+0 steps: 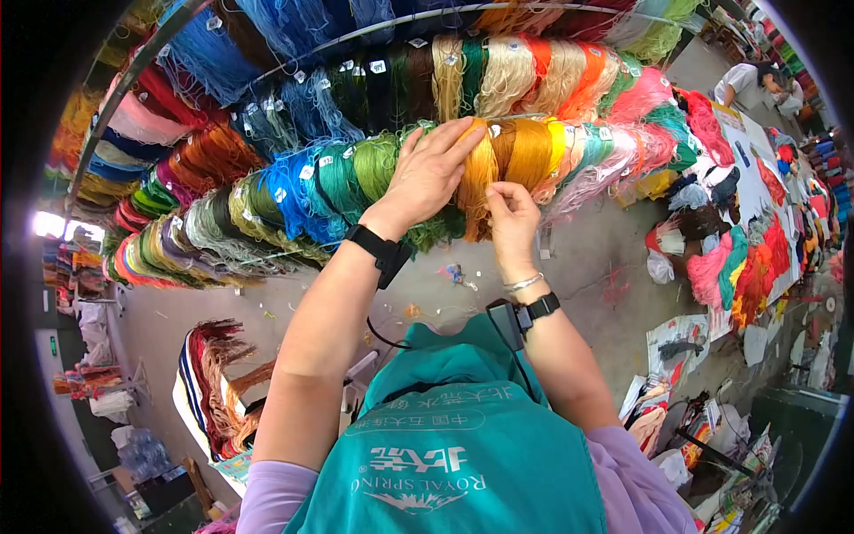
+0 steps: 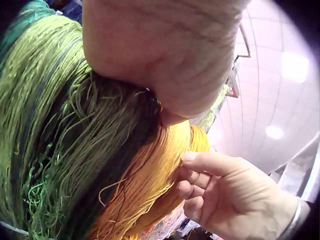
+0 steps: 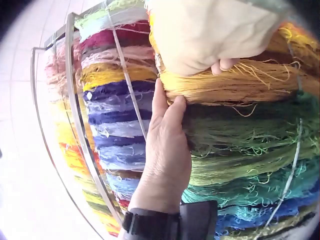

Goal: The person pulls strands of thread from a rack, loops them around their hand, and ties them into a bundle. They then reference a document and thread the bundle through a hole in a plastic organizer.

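the golden hank (image 1: pixel 480 169) hangs in a row of thread on a rack, directly under the fingers of the left hand (image 1: pixel 431 169) and against the fingertips of the right hand (image 1: pixel 514 218). the left hand lies spread over the top, fingers extended and close together, reaching onto the gold from the green side. the right hand is narrow: its thumb and bent fingers pinch strands at the near, hanging side of the golden hank.

just right of the left fingertips and beyond the right hand is a brown-gold hank (image 1: pixel 523 149), then a thin bright yellow hank (image 1: pixel 558 142). left of the left hand come a light green hank (image 1: pixel 375 167), a teal hank (image 1: pixel 338 185) and a blue hank (image 1: pixel 294 196). farther off past both hands, a cream hank (image 1: pixel 507 76) hangs in another row.

a black wristband (image 1: pixel 382 254) is on the left wrist, a silver bracelet (image 1: pixel 523 283) on the right. nearer the body than the hands is a teal apron (image 1: pixel 463 463). well to the right of the hands, a person (image 1: pixel 756 84) bends forward.
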A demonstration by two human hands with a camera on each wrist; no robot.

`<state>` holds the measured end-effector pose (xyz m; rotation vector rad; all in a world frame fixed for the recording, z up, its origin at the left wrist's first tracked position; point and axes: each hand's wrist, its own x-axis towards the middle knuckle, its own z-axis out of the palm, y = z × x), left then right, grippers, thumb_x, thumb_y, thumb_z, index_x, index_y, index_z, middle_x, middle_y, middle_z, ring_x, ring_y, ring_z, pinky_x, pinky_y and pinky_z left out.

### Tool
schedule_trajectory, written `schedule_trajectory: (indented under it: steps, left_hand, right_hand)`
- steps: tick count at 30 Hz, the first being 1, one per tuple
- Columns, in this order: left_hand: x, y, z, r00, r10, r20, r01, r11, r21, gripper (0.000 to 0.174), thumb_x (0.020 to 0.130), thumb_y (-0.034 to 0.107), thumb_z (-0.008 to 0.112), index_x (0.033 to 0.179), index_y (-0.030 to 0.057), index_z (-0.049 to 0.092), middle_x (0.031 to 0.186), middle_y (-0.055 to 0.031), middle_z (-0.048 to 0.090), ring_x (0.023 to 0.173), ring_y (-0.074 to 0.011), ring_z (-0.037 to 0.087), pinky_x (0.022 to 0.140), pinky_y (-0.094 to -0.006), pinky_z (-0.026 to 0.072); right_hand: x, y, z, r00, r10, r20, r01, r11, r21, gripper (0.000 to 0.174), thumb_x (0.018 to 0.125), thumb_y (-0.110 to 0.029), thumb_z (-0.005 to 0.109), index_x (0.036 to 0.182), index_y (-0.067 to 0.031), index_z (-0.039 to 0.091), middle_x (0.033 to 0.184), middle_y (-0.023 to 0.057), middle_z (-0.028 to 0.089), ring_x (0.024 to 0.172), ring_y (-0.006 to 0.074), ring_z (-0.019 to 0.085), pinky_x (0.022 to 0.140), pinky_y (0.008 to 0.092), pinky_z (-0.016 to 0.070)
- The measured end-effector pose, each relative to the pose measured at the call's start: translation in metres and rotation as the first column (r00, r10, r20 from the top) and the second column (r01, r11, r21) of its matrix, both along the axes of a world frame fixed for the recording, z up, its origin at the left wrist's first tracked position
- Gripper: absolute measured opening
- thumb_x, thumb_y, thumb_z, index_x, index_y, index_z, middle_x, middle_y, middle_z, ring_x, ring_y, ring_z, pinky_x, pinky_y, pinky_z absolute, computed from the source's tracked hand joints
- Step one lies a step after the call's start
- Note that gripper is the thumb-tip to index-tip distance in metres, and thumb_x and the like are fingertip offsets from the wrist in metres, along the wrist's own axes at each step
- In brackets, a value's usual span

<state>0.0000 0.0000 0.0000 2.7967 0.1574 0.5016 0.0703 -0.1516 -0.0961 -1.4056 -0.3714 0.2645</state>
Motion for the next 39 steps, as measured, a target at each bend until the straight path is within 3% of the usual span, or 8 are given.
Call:
schedule_trajectory:
  steps: [8,11,16,19,25,28,34,39]
  left_hand:
    - [-0.001,0.002,0.000,1.000,0.009,0.010,-0.009,1.000,0.002,0.068,0.090,0.005,0.056,0.152,0.0227,0.036,0.154,-0.0060,0.039,0.142,-0.0254,0.037,0.117,-0.0538,0.0210]
    - [-0.001,0.001,0.000,1.000,0.010,0.022,-0.010,1.000,0.014,0.068,0.089,0.005,0.056,0.152,0.0226,0.036,0.154,-0.0061,0.039,0.142,-0.0258,0.037,0.117,-0.0539,0.0214]
    - [-0.002,-0.003,0.006,1.000,0.010,-0.014,-0.010,1.000,-0.003,0.068,0.089,0.006,0.057,0.152,0.0211,0.035,0.155,-0.0071,0.037,0.143,-0.0270,0.035,0.117,-0.0532,0.0213]
    - [-0.002,0.000,0.011,0.998,-0.021,-0.055,0.018,0.998,-0.063,0.067,0.090,0.008,0.058,0.152,0.0206,0.035,0.156,-0.0073,0.035,0.144,-0.0266,0.033,0.117,-0.0543,0.0198]
    - [0.013,0.019,0.053,0.991,-0.110,0.077,0.122,0.978,-0.170,0.046,0.091,0.010,0.059,0.135,0.0024,0.053,0.133,-0.0200,0.059,0.124,-0.0378,0.055,0.105,-0.0413,0.0443]
    - [0.040,0.022,0.080,0.987,-0.098,0.128,0.114,0.985,-0.128,0.036,0.091,0.010,0.059,0.126,-0.0006,0.059,0.132,-0.0200,0.059,0.123,-0.0376,0.055,0.103,-0.0420,0.0454]
    - [0.145,0.017,0.094,0.944,-0.310,0.116,0.318,0.947,-0.052,0.043,0.093,0.010,0.054,0.134,0.0006,0.054,0.137,-0.0216,0.055,0.128,-0.0388,0.051,0.108,-0.0427,0.0400]
    - [0.236,0.015,0.066,0.921,-0.383,0.074,0.385,0.923,-0.017,0.051,0.092,0.007,0.053,0.142,0.0002,0.045,0.146,-0.0233,0.046,0.137,-0.0375,0.042,0.116,-0.0423,0.0326]
  right_hand:
    - [-0.008,-0.009,0.036,0.929,0.181,-0.322,-0.096,0.960,0.262,0.002,0.098,-0.007,0.058,0.097,-0.0054,0.057,0.094,0.0091,0.072,0.061,0.0095,0.062,0.050,0.0191,0.0434]
    - [-0.007,-0.010,0.033,0.937,0.185,-0.295,-0.128,0.971,0.202,0.003,0.098,-0.008,0.058,0.099,-0.0056,0.057,0.096,0.0113,0.072,0.062,0.0101,0.063,0.049,0.0194,0.0435]
    - [-0.009,-0.016,0.044,0.975,0.008,-0.223,-0.021,0.998,-0.056,0.010,0.097,-0.011,0.062,0.103,-0.0038,0.066,0.093,0.0016,0.070,0.067,0.0082,0.065,0.055,0.0192,0.0462]
    - [0.001,-0.029,0.063,0.996,-0.058,-0.065,0.057,0.998,-0.018,0.008,0.096,-0.009,0.063,0.101,-0.0034,0.067,0.092,0.0012,0.069,0.068,0.0080,0.064,0.057,0.0195,0.0462]
    - [0.066,-0.064,0.116,0.993,-0.092,0.076,0.095,0.995,-0.037,0.011,0.096,-0.011,0.061,0.098,-0.0015,0.066,0.091,0.0038,0.071,0.071,0.0092,0.065,0.059,0.0217,0.0485]
    - [0.110,-0.063,0.140,0.983,-0.105,0.151,0.116,0.991,-0.070,0.012,0.096,-0.011,0.061,0.098,-0.0010,0.067,0.090,0.0042,0.071,0.074,0.0106,0.067,0.060,0.0226,0.0503]
    - [0.234,-0.036,0.126,0.940,-0.055,0.336,0.172,0.928,-0.331,0.016,0.083,-0.016,0.069,0.087,-0.0007,0.072,0.079,0.0136,0.073,0.073,0.0204,0.072,0.066,0.0341,0.0558]
    - [0.293,-0.002,0.090,0.963,0.021,0.270,0.113,0.875,-0.471,0.012,0.081,-0.014,0.068,0.081,-0.0034,0.074,0.073,0.0129,0.072,0.061,0.0233,0.070,0.063,0.0345,0.0565]
